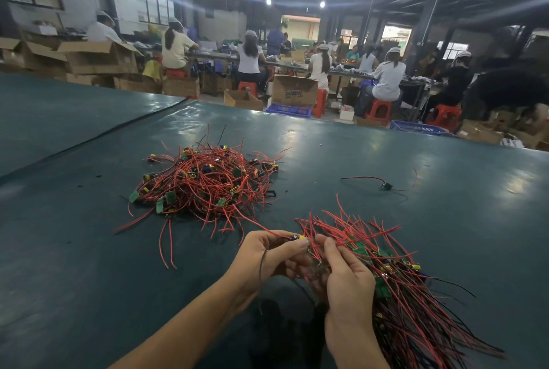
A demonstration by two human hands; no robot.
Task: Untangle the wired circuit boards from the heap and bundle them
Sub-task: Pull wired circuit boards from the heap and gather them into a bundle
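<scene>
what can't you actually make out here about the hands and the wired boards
Head view only:
- Bundle in the right hand: near end cut off by the bottom edge; board count hidden by wires.
- Board pinched by the left hand: mostly covered by that hand; whether its wire is free of the heap is unclear.
- Heap: lower boards buried under red wires.
- Lone board at far right: too small for detail.

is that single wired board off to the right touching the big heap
No, the single wired board lies by itself on the table, with bare tabletop between it and the heap.
</scene>
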